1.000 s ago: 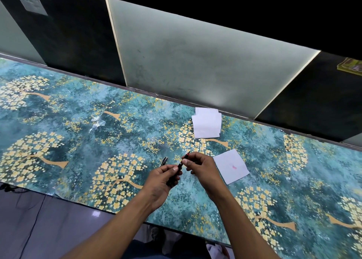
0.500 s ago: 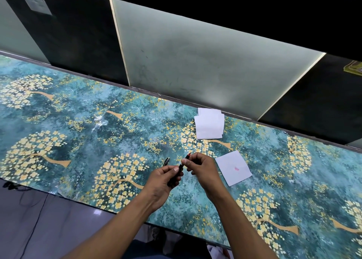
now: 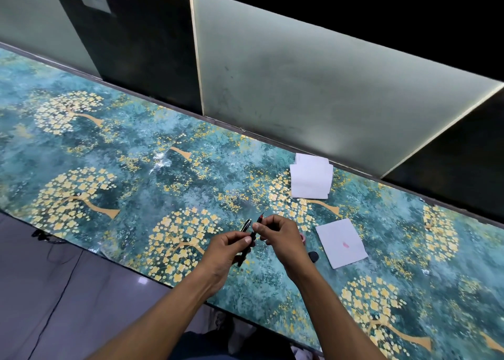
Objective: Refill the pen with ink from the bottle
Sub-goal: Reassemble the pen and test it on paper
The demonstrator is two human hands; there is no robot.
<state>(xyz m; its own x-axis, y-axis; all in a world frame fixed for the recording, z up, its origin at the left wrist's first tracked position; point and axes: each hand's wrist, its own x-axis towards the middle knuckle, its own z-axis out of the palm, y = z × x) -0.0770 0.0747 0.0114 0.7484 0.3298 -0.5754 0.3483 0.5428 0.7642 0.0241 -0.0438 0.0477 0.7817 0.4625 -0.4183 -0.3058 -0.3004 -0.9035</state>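
Note:
A slim black pen (image 3: 242,260) with a red-stained tip is held slanted just above the patterned table (image 3: 136,196). My left hand (image 3: 226,253) grips its lower barrel. My right hand (image 3: 281,239) pinches its upper section between thumb and forefinger. A second black piece with a bright band (image 3: 246,224), perhaps the cap, shows just beyond my left fingers; I cannot tell whether it lies on the table. The ink bottle is mostly hidden behind my right hand; only a pinkish rim (image 3: 302,238) and a black lid (image 3: 313,256) show.
A white paper square with a red ink spot (image 3: 341,242) lies right of my hands. A stack of white tissues (image 3: 311,181) sits near the back wall. The table's near edge runs just below my wrists, with the floor and a cable at the left.
Both hands keep their hold on the pen in nearly the same pose. The view has shifted slightly, which brings the bottle's rim and lid into sight beside my right wrist.

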